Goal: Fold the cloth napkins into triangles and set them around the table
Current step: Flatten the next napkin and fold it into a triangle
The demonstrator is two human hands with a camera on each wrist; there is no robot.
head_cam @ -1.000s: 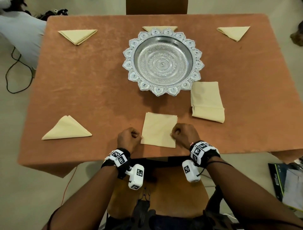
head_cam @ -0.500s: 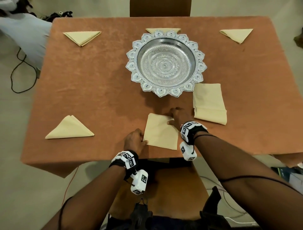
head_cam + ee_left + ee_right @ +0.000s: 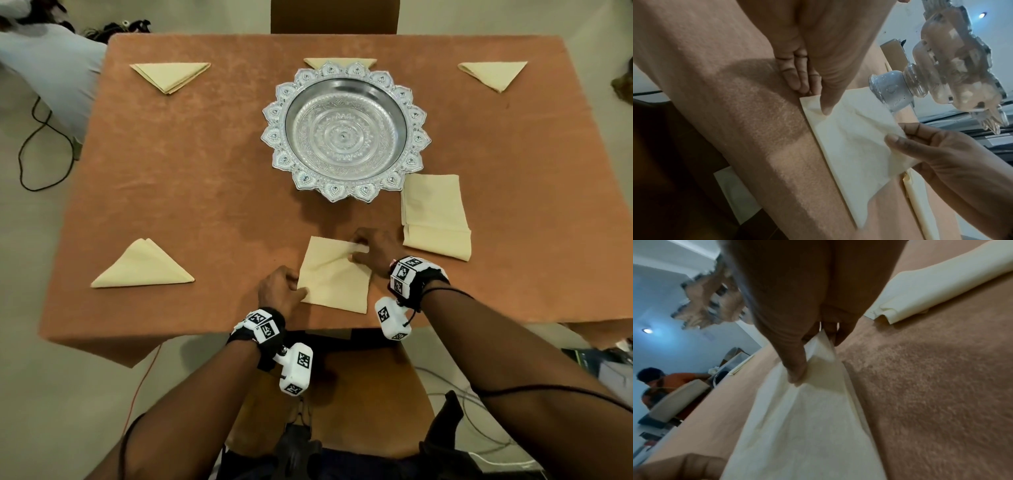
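Note:
A cream square napkin [image 3: 334, 277] lies near the front edge of the table [image 3: 188, 171]. My left hand [image 3: 298, 289] is at its near left corner, where the thumb [image 3: 826, 107] presses the cloth flat and the fingers [image 3: 793, 76] lie on the tablecloth beside it. My right hand [image 3: 359, 250] pinches the far right corner [image 3: 898, 134] between thumb and fingers and lifts it a little, so the cloth creases diagonally [image 3: 813, 360]. Folded triangles lie at the left [image 3: 142, 267], far left [image 3: 171, 75] and far right [image 3: 493, 73]. Another [image 3: 339, 62] peeks out behind the bowl.
An ornate silver pedestal bowl [image 3: 346, 130] stands in the table's middle. A stack of flat napkins [image 3: 435, 216] lies just right of my right hand. A chair back [image 3: 334, 15] stands at the far side. A cable [image 3: 44, 154] runs on the floor at left. Another person [image 3: 663, 382] is in the background.
My right hand left the napkin's near right side, reached to its far right corner, pinched it and raised it. The left hand stayed at the near left corner.

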